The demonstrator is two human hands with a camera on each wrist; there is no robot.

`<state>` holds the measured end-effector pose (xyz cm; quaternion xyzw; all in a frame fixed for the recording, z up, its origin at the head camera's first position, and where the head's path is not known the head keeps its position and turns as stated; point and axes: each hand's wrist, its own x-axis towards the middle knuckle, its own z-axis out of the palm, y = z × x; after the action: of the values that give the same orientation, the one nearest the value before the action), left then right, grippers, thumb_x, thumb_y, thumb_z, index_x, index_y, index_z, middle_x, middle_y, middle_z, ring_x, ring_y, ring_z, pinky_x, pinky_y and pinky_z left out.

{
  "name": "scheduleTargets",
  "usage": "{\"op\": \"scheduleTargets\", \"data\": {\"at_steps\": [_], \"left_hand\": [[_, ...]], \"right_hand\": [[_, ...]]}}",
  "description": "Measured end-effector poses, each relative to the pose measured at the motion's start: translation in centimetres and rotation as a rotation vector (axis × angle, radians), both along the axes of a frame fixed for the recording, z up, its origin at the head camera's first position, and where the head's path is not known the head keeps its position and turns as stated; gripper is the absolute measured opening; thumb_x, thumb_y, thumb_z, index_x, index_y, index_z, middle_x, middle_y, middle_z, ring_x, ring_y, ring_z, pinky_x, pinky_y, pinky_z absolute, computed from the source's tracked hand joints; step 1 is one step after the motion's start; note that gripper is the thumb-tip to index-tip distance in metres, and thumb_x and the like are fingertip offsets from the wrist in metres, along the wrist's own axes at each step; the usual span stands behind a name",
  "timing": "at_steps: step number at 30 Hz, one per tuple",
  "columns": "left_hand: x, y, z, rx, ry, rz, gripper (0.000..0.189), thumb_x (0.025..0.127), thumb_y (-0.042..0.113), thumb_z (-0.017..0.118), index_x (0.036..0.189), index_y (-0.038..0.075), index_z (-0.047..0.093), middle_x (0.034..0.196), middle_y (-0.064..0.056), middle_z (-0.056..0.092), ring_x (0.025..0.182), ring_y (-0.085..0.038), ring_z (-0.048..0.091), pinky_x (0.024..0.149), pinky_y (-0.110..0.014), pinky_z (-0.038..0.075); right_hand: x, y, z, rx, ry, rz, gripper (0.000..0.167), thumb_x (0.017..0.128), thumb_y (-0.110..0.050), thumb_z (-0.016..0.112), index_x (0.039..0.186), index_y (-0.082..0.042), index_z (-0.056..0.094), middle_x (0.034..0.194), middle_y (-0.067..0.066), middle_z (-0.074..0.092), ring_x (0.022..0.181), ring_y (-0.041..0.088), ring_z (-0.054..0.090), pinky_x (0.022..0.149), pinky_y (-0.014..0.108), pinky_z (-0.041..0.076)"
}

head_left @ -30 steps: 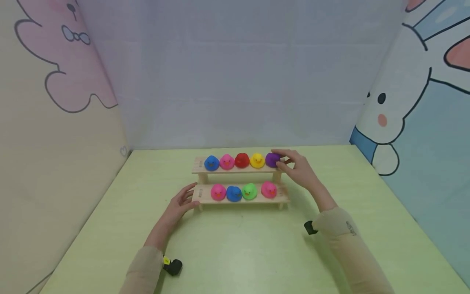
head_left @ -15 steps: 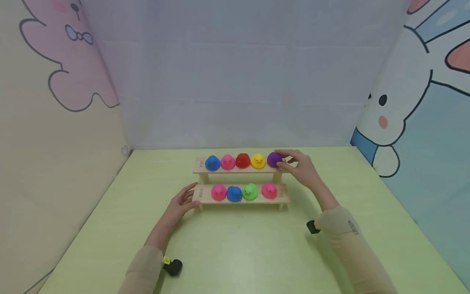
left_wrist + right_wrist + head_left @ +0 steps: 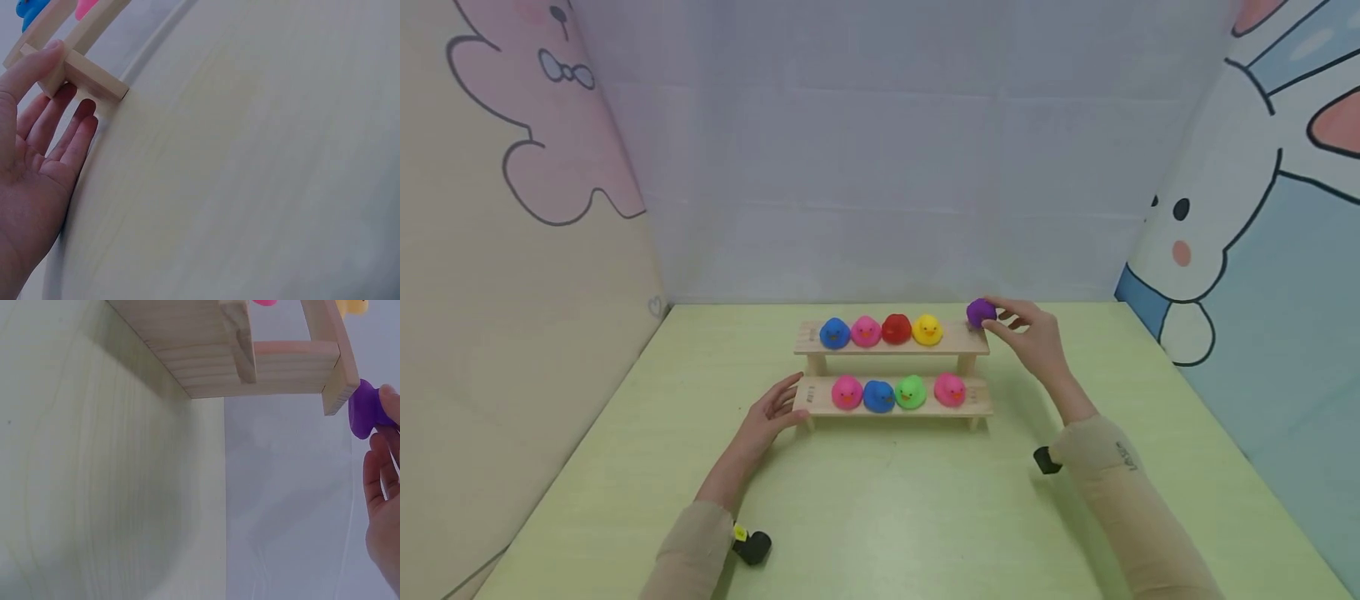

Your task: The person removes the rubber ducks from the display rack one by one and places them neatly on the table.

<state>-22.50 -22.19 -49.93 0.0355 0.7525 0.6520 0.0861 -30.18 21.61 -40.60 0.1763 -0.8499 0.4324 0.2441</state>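
In the head view, my right hand (image 3: 1030, 333) pinches a purple rubber duck (image 3: 981, 313) between thumb and fingers, over the right end of the upper shelf. The right wrist view shows the purple duck (image 3: 365, 409) right at the shelf's end. My left hand (image 3: 767, 417) grips the left end of the lower shelf of a two-tier wooden stand (image 3: 891, 340). Seen from the left wrist, its thumb (image 3: 47, 56) lies on top of the wood and the fingers reach below. The upper shelf bears blue, pink, red (image 3: 896, 329) and yellow (image 3: 928, 330) ducks.
On the lower shelf sit a pink duck (image 3: 847, 392), a blue duck (image 3: 879, 397), a green duck (image 3: 911, 391) and another pink duck (image 3: 950, 389), with a gap before the last. The stand rests on a pale green table (image 3: 880, 517). A white curtain (image 3: 880, 167) hangs behind.
The purple duck has left its place beside the yellow duck and moved right and up, pinched in my right hand. My left hand stays at the stand's left end.
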Motion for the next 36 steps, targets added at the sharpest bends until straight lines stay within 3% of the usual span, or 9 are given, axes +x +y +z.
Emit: {"op": "scheduleTargets", "data": {"at_steps": [7,11,24,31,36], "left_hand": [[-0.1,0.0,0.0,-0.017,-0.005,0.003,0.071,0.093,0.02,0.07,0.154,0.024,0.035,0.155,-0.013,0.043,0.139,-0.034,0.046,0.108,-0.03,0.045],[-0.1,0.1,0.0,-0.022,-0.01,0.002,0.071,0.093,0.021,0.069,0.154,0.025,0.034,0.156,-0.013,0.042,0.14,-0.034,0.046,0.112,-0.037,0.044],[0.1,0.0,0.2,-0.033,-0.017,-0.007,0.07,0.095,0.023,0.067,0.155,0.028,0.032,0.157,-0.012,0.039,0.14,-0.035,0.044,0.116,-0.047,0.038],[0.2,0.1,0.2,-0.021,-0.016,-0.01,0.07,0.094,0.022,0.067,0.155,0.027,0.032,0.157,-0.013,0.039,0.14,-0.035,0.044,0.116,-0.049,0.037],[0.1,0.1,0.3,-0.02,-0.017,-0.006,0.07,0.094,0.022,0.068,0.155,0.026,0.033,0.157,-0.012,0.04,0.14,-0.036,0.045,0.117,-0.05,0.037]], "right_hand": [[-0.9,1.2,-0.9,-0.058,0.036,-0.071,0.041,0.085,-0.016,0.077,0.126,-0.014,0.069,0.114,0.017,0.072,0.082,-0.007,0.057,0.069,0.003,0.045],[-1.2,1.8,-1.5,-0.087,0.025,-0.081,0.042,0.086,-0.014,0.077,0.127,-0.012,0.068,0.116,0.018,0.071,0.081,-0.012,0.055,0.068,0.003,0.045],[-2.5,3.5,-3.4,-0.071,-0.077,-0.078,0.041,0.091,-0.015,0.071,0.131,-0.009,0.064,0.123,0.021,0.068,0.081,-0.009,0.053,0.066,0.001,0.044],[-2.6,4.6,-4.5,-0.16,-0.193,-0.114,0.04,0.089,-0.021,0.075,0.126,-0.008,0.068,0.123,0.02,0.067,0.08,-0.001,0.058,0.062,0.007,0.045],[-2.6,5.3,-5.2,-0.134,-0.291,-0.116,0.043,0.09,-0.028,0.073,0.128,-0.009,0.066,0.128,0.019,0.066,0.085,0.0,0.055,0.066,0.009,0.045]]}}
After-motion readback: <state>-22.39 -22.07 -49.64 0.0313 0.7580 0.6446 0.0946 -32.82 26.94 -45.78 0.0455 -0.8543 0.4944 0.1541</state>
